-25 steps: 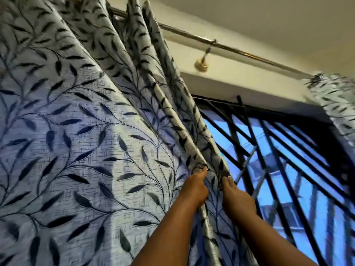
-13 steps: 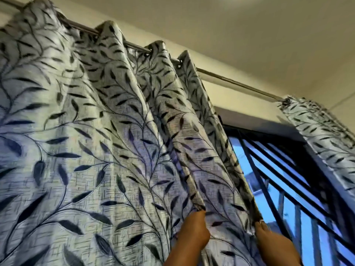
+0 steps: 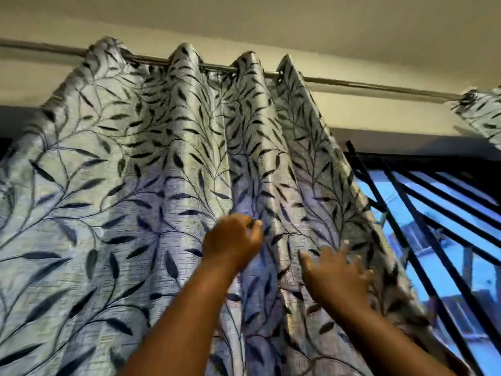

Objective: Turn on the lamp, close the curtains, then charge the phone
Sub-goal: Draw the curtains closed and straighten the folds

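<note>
The grey curtain (image 3: 135, 185) with a dark leaf print hangs in folds from a metal rod (image 3: 379, 86) and covers the left and middle of the window. My left hand (image 3: 233, 240) is raised against its middle, fingers curled round a fold. My right hand (image 3: 336, 270) lies further right with fingers spread flat on the fabric near the curtain's right edge. A second curtain panel (image 3: 485, 115) is bunched at the rod's far right. No lamp or phone is in view.
Black window bars (image 3: 433, 213) stand uncovered on the right, with blue daylight behind them. The pale wall and ceiling (image 3: 298, 23) run above the rod.
The curtain has slid to the right along the rod and covers more of the window. My right hand has let go of the edge and spread open. The view has tilted and shifted left.
</note>
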Action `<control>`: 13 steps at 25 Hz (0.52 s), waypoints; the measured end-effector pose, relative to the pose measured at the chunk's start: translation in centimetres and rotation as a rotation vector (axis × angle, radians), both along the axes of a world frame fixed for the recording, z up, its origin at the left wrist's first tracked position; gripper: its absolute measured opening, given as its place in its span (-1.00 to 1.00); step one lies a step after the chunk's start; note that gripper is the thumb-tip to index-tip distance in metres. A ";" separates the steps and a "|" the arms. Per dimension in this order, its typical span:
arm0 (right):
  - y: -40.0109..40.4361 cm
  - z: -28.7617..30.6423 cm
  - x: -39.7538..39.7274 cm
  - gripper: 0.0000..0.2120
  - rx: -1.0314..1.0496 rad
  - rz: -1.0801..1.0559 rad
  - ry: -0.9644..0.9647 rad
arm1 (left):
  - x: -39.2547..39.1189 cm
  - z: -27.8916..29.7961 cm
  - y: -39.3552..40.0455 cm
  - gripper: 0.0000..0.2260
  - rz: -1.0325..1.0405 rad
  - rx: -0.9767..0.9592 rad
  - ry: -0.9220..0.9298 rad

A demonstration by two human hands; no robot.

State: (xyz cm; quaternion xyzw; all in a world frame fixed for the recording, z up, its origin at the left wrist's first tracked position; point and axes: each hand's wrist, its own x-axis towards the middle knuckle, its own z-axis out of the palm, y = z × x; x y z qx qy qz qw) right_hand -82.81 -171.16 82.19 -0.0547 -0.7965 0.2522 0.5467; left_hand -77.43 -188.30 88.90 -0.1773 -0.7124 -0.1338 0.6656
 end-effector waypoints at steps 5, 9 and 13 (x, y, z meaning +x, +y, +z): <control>-10.1 3.4 3.1 0.03 0.021 0.371 0.204 | 4.5 3.4 -9.0 -0.04 0.235 0.457 0.154; -11.3 4.2 2.2 -0.10 0.073 0.363 0.181 | 3.3 1.7 -8.8 0.24 0.234 0.494 -0.326; -10.4 4.0 0.2 -0.20 0.076 0.318 0.146 | 1.0 1.5 -8.6 0.01 0.274 0.455 -0.328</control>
